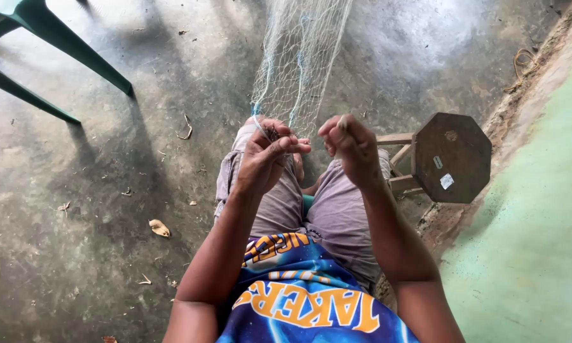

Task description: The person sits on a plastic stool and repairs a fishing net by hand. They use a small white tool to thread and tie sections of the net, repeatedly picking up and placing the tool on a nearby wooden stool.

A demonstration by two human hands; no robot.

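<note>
Net: a pale fishing net with thin blue strands hangs from the top middle of the frame down to the hands at the centre.
Left hand: the left hand is raised at the centre, fingers bunched, pinching the lower edge of the net together with something small and dark.
Right hand: the right hand sits just right of the left one, fingers curled shut around something thin; what it holds is too small to make out.
Gap between hands: close together but not touching.
Lap: grey shorts lie below the hands, with a blue shirt bearing orange letters at the bottom middle.
Stool: a dark wooden stool with an eight-sided seat lies tipped on its side at the right, beside the person's knee.
Chair: green plastic chair legs cross the upper left corner.
Floor: grey concrete floor with dry leaves scattered at the left.
Wall: a pale green wall fills the right edge.
</note>
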